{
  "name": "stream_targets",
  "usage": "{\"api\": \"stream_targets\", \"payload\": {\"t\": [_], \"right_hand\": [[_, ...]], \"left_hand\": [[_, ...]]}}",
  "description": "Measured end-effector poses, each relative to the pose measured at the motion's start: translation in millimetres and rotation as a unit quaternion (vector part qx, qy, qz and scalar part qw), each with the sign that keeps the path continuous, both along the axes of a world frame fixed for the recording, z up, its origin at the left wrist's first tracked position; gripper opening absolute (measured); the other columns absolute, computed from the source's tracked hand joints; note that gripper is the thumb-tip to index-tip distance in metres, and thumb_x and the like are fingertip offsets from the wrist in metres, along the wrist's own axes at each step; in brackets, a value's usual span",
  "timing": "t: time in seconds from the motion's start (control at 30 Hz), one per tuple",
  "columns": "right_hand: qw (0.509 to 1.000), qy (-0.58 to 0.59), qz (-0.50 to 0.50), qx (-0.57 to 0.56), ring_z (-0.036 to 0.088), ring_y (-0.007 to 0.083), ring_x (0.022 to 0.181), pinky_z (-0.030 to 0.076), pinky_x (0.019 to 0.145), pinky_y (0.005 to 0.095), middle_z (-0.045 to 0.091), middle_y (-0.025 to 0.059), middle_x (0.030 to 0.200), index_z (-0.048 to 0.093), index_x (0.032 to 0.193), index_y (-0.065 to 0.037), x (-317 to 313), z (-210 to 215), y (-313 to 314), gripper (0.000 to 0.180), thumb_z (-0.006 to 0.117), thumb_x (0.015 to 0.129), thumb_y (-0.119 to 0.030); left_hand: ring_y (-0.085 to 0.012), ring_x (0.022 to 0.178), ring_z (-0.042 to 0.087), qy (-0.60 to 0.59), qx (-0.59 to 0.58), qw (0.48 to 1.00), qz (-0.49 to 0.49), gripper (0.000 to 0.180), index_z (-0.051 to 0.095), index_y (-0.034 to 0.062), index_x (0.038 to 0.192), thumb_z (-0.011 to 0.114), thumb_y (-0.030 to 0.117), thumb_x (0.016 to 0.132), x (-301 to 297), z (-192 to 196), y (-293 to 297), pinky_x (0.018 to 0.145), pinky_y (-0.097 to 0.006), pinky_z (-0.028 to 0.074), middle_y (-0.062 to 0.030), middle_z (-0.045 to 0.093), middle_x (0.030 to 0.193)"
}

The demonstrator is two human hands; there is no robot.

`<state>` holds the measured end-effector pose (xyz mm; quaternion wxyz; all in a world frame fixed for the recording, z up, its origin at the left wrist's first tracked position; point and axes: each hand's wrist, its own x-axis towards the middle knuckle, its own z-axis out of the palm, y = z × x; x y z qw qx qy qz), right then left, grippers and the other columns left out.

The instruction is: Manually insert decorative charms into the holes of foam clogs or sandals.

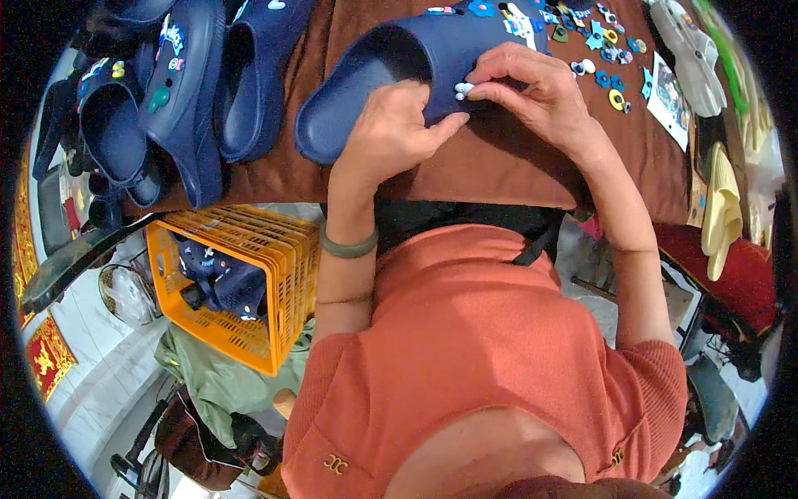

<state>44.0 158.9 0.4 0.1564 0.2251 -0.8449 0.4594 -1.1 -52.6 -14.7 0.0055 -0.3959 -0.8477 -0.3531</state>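
The large clog [407,58] is plain navy blue, and the small charm [463,91] beside it is white. Loose charms [594,40] show blue, yellow, white, green and black on a plain brown cloth [490,175]. More clogs [183,96] are navy, one with a green charm [159,100]. The crate [291,287] is orange with a slotted pattern, the top [499,333] coral with gold emblems [334,465], the bracelet [349,247] dull olive, the glove [723,212] pale yellow, the floor [87,391] white with grey veining.

A brown-cloth-covered table [482,179] bears navy clogs [179,108] along its left edge, another navy clog [345,91] mid-surface, shoe charms [595,38] toward the far right corner, and a printed card [669,104] near the right edge.
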Motion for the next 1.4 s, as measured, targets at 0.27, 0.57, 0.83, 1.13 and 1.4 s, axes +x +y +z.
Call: {"api": "stream_targets", "payload": {"t": [0.27,0.57,0.83,1.13,1.4], "right_hand": [[0.992,-0.111,-0.044,0.040,0.063,0.0185,0.069,0.049,0.063,0.0294,0.065,0.0085,0.075,0.064,0.080,-0.003,2.5,17.4,-5.5,0.015,0.072,0.081,-0.016],[0.980,-0.134,-0.139,0.056,0.044,0.0162,0.043,0.033,0.043,0.0344,0.052,0.0068,0.051,0.060,0.074,-0.004,6.7,7.2,-14.2,0.030,0.073,0.078,-0.031],[0.920,-0.375,-0.055,-0.104,0.047,0.0069,0.045,0.036,0.042,0.0244,0.054,-0.0010,0.055,0.059,0.072,-0.005,4.4,14.4,-14.4,0.034,0.058,0.092,-0.032],[0.889,-0.426,-0.038,-0.164,0.041,0.0048,0.044,0.029,0.041,0.0217,0.046,-0.0043,0.052,0.057,0.070,-0.009,3.7,15.7,-11.9,0.033,0.061,0.092,-0.033],[0.954,-0.289,-0.046,-0.069,0.040,0.0037,0.054,0.032,0.048,0.0250,0.046,-0.0040,0.055,0.058,0.067,-0.001,-2.8,0.8,-10.6,0.033,0.064,0.089,-0.025]], "left_hand": [[-0.0334,0.055,0.057,0.018,0.084,0.994,-0.063,0.026,0.065,0.0016,0.076,0.079,0.023,0.073,-3.6,-5.8,4.7,0.051,-0.040,0.044,-0.0167,0.058,0.062],[-0.0324,0.056,0.058,0.042,0.050,0.997,-0.035,0.023,0.064,0.0014,0.082,0.077,0.020,0.075,-1.3,-1.1,3.3,0.051,-0.039,0.044,-0.0159,0.059,0.065],[-0.0288,0.053,0.054,-0.086,0.115,0.989,-0.027,0.022,0.061,0.0007,0.084,0.068,0.022,0.084,0.4,-2.9,2.5,0.050,-0.039,0.041,-0.0165,0.058,0.066],[-0.0187,0.062,0.061,-0.146,0.058,0.988,-0.014,0.026,0.067,0.0071,0.100,0.070,0.028,0.085,0.7,6.3,6.7,0.059,-0.035,0.049,-0.0133,0.066,0.076],[-0.0390,0.065,0.061,-0.080,0.065,0.994,0.023,0.034,0.063,0.0020,0.082,0.073,0.035,0.080,2.8,4.2,9.1,0.055,-0.041,0.047,-0.0198,0.062,0.070]]}}
